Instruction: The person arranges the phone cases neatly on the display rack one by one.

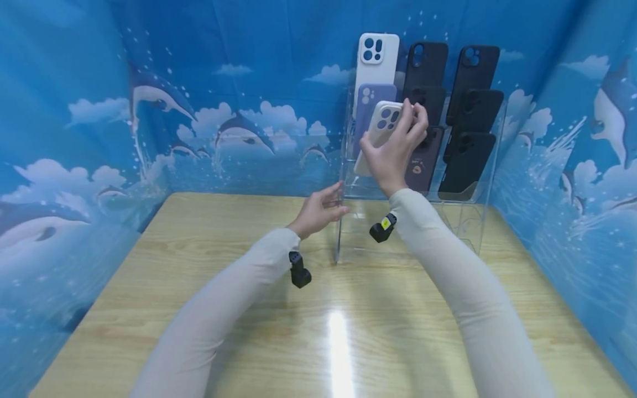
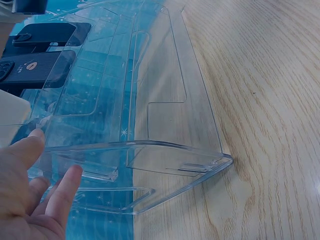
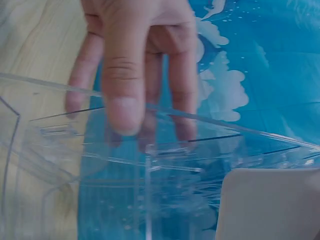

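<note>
My right hand (image 1: 393, 157) holds a white phone case (image 1: 364, 166) by its edges, thumb at the left and fingertips at the upper right corner. The case overlaps the front left of a clear acrylic display rack (image 1: 339, 243); in the right wrist view its rounded end (image 3: 270, 200) appears, the hand out of sight. My left hand (image 1: 318, 210) is at the rack's left side panel. In the right wrist view, its thumb (image 3: 125, 105) laps over the panel edge while the other fingers show through the plastic. Behind the held case stands a lavender case (image 1: 362, 108).
A taller white case (image 1: 372, 71) stands at the rack's back left. Several dark cases fill the middle and right columns, among them a black one (image 1: 468, 166) and one with a lip print (image 1: 423, 160). Dolphin-print curtains (image 1: 249, 66) surround the wooden table (image 1: 239, 342).
</note>
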The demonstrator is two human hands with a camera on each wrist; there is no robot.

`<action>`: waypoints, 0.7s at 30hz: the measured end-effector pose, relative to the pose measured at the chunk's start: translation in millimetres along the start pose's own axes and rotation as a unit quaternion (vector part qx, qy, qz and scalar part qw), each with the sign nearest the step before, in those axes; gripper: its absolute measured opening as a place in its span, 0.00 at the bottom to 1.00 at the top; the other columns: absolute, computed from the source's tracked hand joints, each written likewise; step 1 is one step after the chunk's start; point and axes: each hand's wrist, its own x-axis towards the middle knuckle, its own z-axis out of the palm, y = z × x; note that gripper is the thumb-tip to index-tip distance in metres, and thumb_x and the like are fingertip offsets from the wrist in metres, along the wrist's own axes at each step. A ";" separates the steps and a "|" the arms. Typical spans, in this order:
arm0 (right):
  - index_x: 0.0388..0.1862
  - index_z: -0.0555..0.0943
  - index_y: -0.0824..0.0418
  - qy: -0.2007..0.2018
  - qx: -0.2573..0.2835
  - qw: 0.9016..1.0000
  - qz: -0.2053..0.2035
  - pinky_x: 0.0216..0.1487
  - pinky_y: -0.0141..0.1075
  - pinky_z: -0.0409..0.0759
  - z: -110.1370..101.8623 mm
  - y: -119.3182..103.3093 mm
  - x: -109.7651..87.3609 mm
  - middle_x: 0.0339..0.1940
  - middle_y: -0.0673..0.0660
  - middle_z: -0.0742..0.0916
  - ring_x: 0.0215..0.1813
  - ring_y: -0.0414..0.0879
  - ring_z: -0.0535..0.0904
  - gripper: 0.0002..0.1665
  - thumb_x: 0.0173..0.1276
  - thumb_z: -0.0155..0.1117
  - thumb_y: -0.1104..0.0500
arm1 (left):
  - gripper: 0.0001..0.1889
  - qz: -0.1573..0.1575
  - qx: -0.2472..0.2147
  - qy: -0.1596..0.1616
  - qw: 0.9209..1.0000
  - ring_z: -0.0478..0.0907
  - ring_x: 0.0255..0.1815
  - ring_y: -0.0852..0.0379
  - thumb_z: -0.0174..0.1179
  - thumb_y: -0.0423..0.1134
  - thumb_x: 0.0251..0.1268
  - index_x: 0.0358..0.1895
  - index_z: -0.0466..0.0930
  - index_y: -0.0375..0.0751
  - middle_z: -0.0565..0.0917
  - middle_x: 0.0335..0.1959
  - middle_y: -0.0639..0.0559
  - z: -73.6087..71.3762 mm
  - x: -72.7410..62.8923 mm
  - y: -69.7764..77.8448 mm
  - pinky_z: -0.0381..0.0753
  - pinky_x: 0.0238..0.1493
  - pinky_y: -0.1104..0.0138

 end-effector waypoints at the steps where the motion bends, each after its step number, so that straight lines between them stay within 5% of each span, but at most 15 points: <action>1: 0.75 0.55 0.55 -0.004 -0.004 1.000 0.004 0.72 0.26 0.54 1.2 1.1 -1.5 0.73 0.56 0.54 0.73 0.38 0.44 0.48 0.60 0.67 0.50 | 0.37 0.000 0.000 -0.001 1.000 0.71 0.65 0.50 0.63 0.36 0.64 0.74 0.57 0.60 0.66 0.71 0.48 0.0 0.0 0.0 0.85 0.47 0.69; 11: 0.76 0.53 0.60 -0.048 -0.027 0.998 0.005 0.72 0.32 0.60 10.9 6.4 -13.2 0.73 0.59 0.54 0.72 0.48 0.46 0.50 0.60 0.68 0.53 | 0.37 0.007 0.005 -0.003 1.000 0.72 0.65 0.49 0.63 0.36 0.64 0.74 0.57 0.57 0.66 0.71 0.48 -1.2 -0.4 -0.1 0.85 0.47 0.69; 21: 0.77 0.49 0.62 -0.091 -0.059 0.994 0.001 0.76 0.39 0.54 15.5 5.7 -19.1 0.74 0.62 0.53 0.73 0.53 0.44 0.52 0.62 0.67 0.54 | 0.37 0.005 0.005 -0.005 1.000 0.71 0.65 0.49 0.63 0.37 0.64 0.74 0.56 0.57 0.66 0.71 0.48 -1.1 -0.4 0.2 0.85 0.47 0.69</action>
